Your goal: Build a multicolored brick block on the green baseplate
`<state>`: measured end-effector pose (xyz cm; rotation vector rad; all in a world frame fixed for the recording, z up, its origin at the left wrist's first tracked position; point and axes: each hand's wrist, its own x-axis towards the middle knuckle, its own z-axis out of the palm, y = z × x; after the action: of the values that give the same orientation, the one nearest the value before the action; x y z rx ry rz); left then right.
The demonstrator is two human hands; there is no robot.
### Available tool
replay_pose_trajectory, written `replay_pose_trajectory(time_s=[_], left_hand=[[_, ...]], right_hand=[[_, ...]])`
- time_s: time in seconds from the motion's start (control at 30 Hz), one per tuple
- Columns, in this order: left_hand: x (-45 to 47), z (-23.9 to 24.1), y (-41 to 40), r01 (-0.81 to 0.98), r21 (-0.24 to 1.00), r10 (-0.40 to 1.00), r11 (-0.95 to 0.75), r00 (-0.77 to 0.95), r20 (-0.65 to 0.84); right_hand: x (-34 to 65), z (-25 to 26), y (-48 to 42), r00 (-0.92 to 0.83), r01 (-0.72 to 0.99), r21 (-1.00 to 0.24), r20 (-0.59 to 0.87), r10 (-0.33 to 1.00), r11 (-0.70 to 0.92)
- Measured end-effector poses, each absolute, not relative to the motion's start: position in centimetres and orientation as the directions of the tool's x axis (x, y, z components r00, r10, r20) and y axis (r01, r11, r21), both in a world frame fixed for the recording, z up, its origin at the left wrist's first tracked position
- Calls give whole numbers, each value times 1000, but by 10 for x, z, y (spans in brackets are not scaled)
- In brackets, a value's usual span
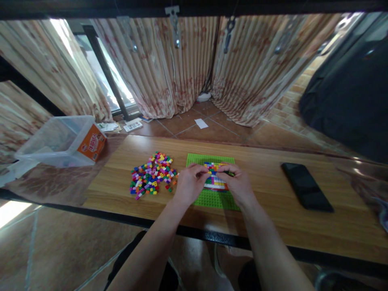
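Observation:
A green studded baseplate (214, 200) lies on the wooden table, with a block of multicoloured toy bricks (214, 180) built up in its middle. Over the left side of these bricks is my left hand (191, 180), thumb and forefinger pinched together at the build. From the other side my right hand (238, 182) reaches in, its fingers also closed at the bricks. Whatever small piece either hand pinches is too small or hidden to make out. To the left of the plate spreads a loose pile of small coloured bricks (153, 173), a few of them close to my left hand.
A black phone (306, 186) lies on the right part of the wooden table (266, 214). Beyond the left end stands a clear plastic bin (60, 141) with an orange label. Curtains (172, 72) hang behind, and a dark cloth-like shape (348, 93) is at upper right.

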<state>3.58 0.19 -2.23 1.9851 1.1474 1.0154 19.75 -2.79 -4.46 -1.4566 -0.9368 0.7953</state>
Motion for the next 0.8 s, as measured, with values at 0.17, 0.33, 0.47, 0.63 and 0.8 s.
replay_pose_trajectory(time_s=[0.17,0.33,0.47,0.63,0.8], left_hand=[[41,-26,5,372,857,929,-357,240,283],[44,-26,7,346,886,946,-309,205,250],[44,-24,7,362,885,951,-292,207,229],[45,-23,7,383,877,953,-289,203,225],[46,-27,7,357,893,957,-274,194,215]], right_hand=[[198,-45,-29,441,142,-990,55,896,-10],[197,-43,-30,436,138,-990,59,898,-1],[191,-41,-28,469,182,-982,43,882,-49],[181,-39,-25,526,383,-922,160,835,-65],[176,-39,-25,558,405,-910,167,813,-91]])
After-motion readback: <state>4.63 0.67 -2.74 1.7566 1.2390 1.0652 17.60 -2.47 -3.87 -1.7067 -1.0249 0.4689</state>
